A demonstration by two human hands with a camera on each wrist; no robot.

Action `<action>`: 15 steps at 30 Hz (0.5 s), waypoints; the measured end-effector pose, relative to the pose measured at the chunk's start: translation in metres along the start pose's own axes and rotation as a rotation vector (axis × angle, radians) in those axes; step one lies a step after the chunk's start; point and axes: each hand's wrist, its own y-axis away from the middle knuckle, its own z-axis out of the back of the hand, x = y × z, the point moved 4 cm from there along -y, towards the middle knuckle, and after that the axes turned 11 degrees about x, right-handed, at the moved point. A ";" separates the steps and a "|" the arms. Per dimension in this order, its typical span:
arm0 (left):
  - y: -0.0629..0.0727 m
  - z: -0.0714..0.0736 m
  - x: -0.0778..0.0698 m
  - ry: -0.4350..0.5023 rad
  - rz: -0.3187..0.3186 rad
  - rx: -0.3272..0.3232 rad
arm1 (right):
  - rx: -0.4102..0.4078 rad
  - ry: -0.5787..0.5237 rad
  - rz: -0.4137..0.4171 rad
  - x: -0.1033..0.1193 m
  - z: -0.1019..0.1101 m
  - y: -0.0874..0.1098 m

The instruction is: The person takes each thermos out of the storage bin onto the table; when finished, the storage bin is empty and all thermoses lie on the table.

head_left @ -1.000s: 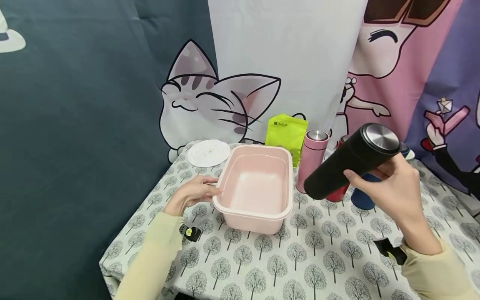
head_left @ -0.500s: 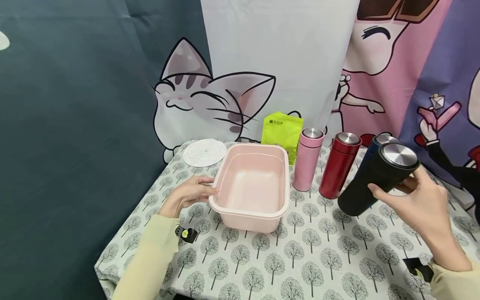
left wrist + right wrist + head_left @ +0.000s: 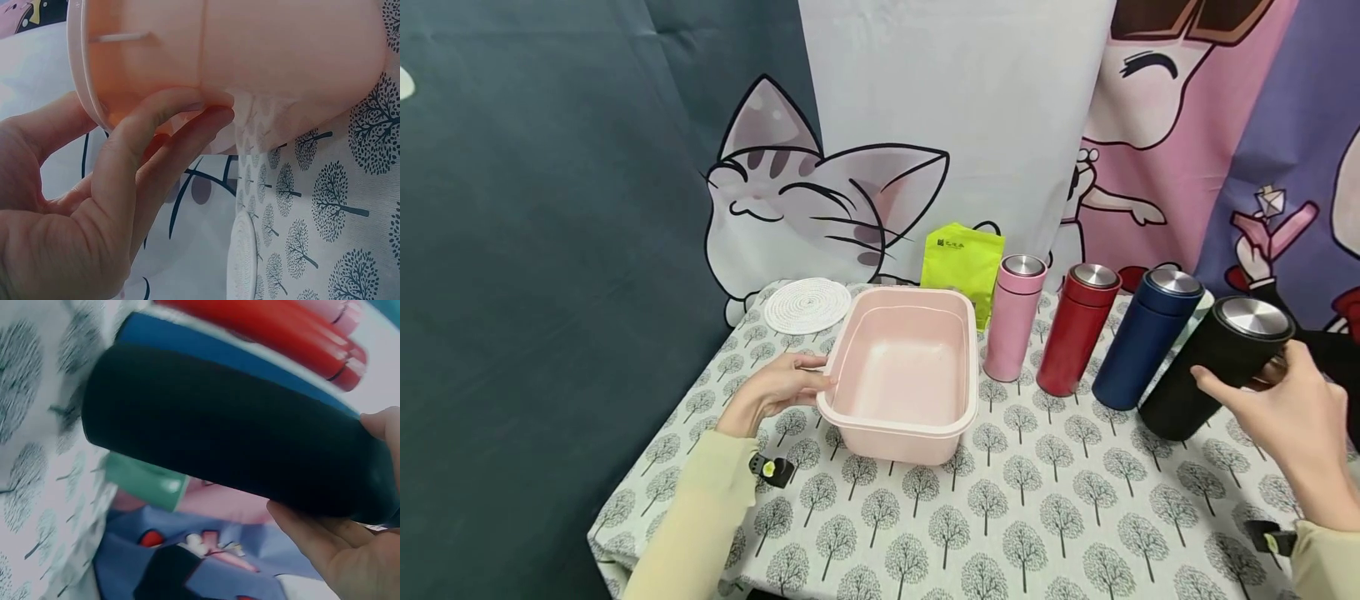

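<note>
My left hand (image 3: 778, 390) pinches the left rim of an upright pale pink plastic basin (image 3: 895, 445). In the left wrist view, several fingers (image 3: 162, 112) reach under the rim along the basin's outer wall. At the right, my right hand (image 3: 1292, 408) grips a black thermos (image 3: 1213, 375) near its steel-topped upper end. The thermos has its base low, close over the cloth, beside a blue thermos (image 3: 1146, 342). A red thermos (image 3: 1078, 333) and a pink thermos (image 3: 1013, 321) continue the row leftward. In the right wrist view, the black thermos (image 3: 225, 431) overlaps the blue one.
A lime-green bag (image 3: 962, 267) stands behind the basin and the pink thermos. The round white woven mat (image 3: 807, 305) lies at the back left. Behind the blue and black thermoses a green object (image 3: 147, 481) shows partly. Tree-patterned cloth (image 3: 985, 533) covers the table.
My right hand has carried the black thermos to the right and down, from in front of the red thermos to beside the blue one. My left hand stays on the basin.
</note>
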 end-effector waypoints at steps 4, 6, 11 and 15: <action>0.000 0.001 0.000 -0.003 0.003 -0.005 | 0.015 0.001 -0.033 -0.012 -0.003 -0.015; 0.000 0.001 0.000 -0.003 0.008 -0.009 | 0.021 0.000 -0.054 -0.018 -0.005 -0.023; 0.000 0.001 -0.001 -0.006 0.006 -0.013 | 0.024 -0.007 -0.083 -0.028 -0.009 -0.040; 0.000 0.001 -0.002 -0.052 -0.021 -0.024 | 0.028 -0.045 -0.102 -0.030 -0.014 -0.048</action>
